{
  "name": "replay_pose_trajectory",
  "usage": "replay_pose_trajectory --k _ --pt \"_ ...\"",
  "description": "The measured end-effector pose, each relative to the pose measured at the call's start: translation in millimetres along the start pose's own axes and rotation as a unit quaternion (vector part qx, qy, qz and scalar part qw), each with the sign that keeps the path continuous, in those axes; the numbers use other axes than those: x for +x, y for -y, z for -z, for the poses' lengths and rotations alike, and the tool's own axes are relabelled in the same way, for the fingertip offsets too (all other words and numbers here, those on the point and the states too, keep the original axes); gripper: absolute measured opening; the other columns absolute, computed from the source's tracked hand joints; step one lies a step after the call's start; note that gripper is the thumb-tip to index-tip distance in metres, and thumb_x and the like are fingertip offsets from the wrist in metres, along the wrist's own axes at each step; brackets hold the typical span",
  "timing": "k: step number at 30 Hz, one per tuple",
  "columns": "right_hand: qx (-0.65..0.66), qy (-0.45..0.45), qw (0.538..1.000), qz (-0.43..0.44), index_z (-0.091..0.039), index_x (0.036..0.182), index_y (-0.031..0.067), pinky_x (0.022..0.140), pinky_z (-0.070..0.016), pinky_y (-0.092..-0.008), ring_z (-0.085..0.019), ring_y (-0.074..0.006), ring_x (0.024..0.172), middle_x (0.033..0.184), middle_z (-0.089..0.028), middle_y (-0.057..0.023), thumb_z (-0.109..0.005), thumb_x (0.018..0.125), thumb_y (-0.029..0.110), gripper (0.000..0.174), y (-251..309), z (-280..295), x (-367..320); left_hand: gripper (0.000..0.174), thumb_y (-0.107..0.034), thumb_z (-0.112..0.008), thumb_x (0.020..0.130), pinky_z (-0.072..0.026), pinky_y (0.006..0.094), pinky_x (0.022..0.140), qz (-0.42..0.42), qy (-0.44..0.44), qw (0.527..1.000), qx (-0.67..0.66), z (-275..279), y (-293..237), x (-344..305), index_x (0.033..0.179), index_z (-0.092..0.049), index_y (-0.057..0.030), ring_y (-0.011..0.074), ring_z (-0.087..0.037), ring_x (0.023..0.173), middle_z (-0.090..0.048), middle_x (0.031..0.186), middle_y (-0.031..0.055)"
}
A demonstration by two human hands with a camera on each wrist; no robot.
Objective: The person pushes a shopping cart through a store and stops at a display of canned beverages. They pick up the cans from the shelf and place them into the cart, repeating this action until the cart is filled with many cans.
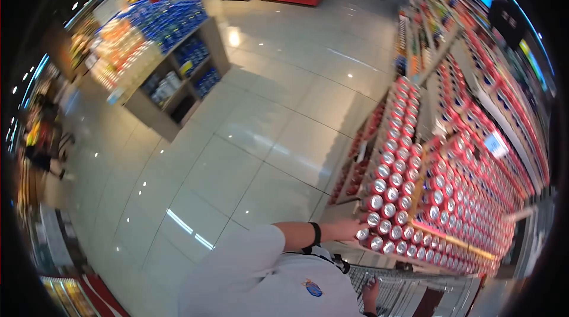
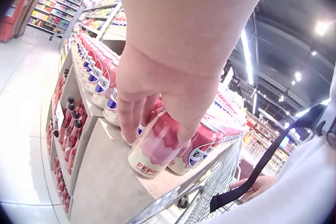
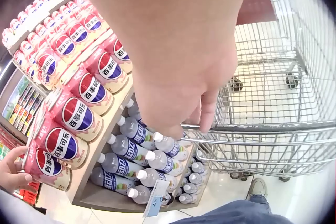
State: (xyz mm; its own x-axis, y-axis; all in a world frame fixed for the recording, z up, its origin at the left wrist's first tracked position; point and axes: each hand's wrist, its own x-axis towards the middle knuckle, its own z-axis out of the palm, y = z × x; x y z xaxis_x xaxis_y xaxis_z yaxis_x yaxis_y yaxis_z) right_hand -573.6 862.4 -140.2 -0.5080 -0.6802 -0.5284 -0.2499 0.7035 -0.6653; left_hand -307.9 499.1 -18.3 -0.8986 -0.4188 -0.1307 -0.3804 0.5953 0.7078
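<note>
Entry: I log a stepped display shelf [image 2: 105, 182] with a grey top. At its front corner, inside the fingers [image 2: 128, 124] of the left hand [image 2: 168, 79], sits a pink Pepsi can [image 2: 157, 148]. Behind the fingers, rows of like cans [image 2: 97, 71] run back, packed close. Below the fingers, lower tiers carry bottles [image 3: 137, 132]. The shelf stands on a glossy tiled floor [image 1: 255, 139], as does a wire cart [image 3: 273, 98].

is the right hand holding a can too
No, the right hand grips the shopping cart handle, while the left hand holds the pink Pepsi can.
</note>
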Motion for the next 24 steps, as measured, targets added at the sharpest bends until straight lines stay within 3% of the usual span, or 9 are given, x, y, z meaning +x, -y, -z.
replay_pose_trajectory --k 4,6,7,11,16,24 --pt "-0.063 0.004 0.998 0.013 -0.036 0.151 0.0067 0.093 -0.0547 -0.0431 -0.062 -0.0302 0.115 0.128 -0.060 -0.0230 -0.070 0.084 0.004 0.075 21.4 15.6 -1.2 0.085 -0.019 -0.076 0.083 -0.0530 0.0528 0.085 0.023 0.015 1.000 -0.009 6.6 -6.7 -0.6 0.154 -0.029 -0.0223 0.0455 -0.064 0.103 -0.058 0.119 0.0255" --pt "-0.107 0.008 0.990 0.087 -0.043 0.148 0.0065 0.089 -0.0514 -0.0492 -0.057 -0.0375 0.115 0.129 -0.057 -0.0250 -0.070 0.095 0.030 0.065 9.4 23.6 0.0 0.086 -0.016 -0.076 0.082 -0.0533 0.0530 0.084 0.025 0.009 1.000 -0.005 3.7 -10.0 -0.2 0.153 -0.029 -0.0214 0.0454 -0.064 0.101 -0.058 0.118 0.0259" --pt "-0.118 0.025 0.992 0.034 -0.033 0.154 0.0072 0.095 -0.0495 -0.0436 -0.055 -0.0335 0.117 0.134 -0.052 -0.0229 -0.067 0.093 0.003 0.070 10.1 26.4 3.8 0.086 -0.015 -0.076 0.081 -0.0534 0.0532 0.081 0.025 0.000 1.000 0.001 1.5 -10.5 0.5 0.153 -0.029 -0.0209 0.0449 -0.064 0.099 -0.059 0.117 0.0257" --pt "-0.069 0.046 0.997 0.006 -0.029 0.156 0.0080 0.094 -0.0504 -0.0435 -0.055 -0.0329 0.117 0.134 -0.052 -0.0218 -0.068 0.092 0.002 0.076 -8.9 37.0 7.9 0.086 -0.013 -0.075 0.080 -0.0538 0.0527 0.078 0.036 -0.016 0.999 0.025 -12.7 -11.4 8.2 0.153 -0.029 -0.0211 0.0434 -0.065 0.096 -0.058 0.118 0.0250" --pt "0.016 0.074 0.997 0.015 -0.013 0.162 0.0132 0.094 -0.0528 -0.0429 -0.055 -0.0294 0.122 0.136 -0.052 -0.0202 -0.069 0.090 -0.002 0.092 -36.3 40.8 12.3 0.085 -0.011 -0.074 0.079 -0.0546 0.0514 0.077 0.072 -0.010 0.997 0.032 -9.3 -23.3 9.5 0.152 -0.032 -0.0226 0.0419 -0.066 0.097 -0.056 0.121 0.0259" --pt "-0.031 0.058 0.998 0.023 -0.019 0.159 0.0113 0.095 -0.0524 -0.0442 -0.056 -0.0323 0.121 0.134 -0.053 -0.0223 -0.070 0.089 0.004 0.087 -40.7 41.7 16.2 0.076 -0.012 -0.071 0.081 -0.0550 0.0503 0.076 0.083 -0.046 0.994 0.063 -29.9 -18.7 22.3 0.150 -0.040 -0.0233 0.0406 -0.066 0.097 -0.050 0.131 0.0281"
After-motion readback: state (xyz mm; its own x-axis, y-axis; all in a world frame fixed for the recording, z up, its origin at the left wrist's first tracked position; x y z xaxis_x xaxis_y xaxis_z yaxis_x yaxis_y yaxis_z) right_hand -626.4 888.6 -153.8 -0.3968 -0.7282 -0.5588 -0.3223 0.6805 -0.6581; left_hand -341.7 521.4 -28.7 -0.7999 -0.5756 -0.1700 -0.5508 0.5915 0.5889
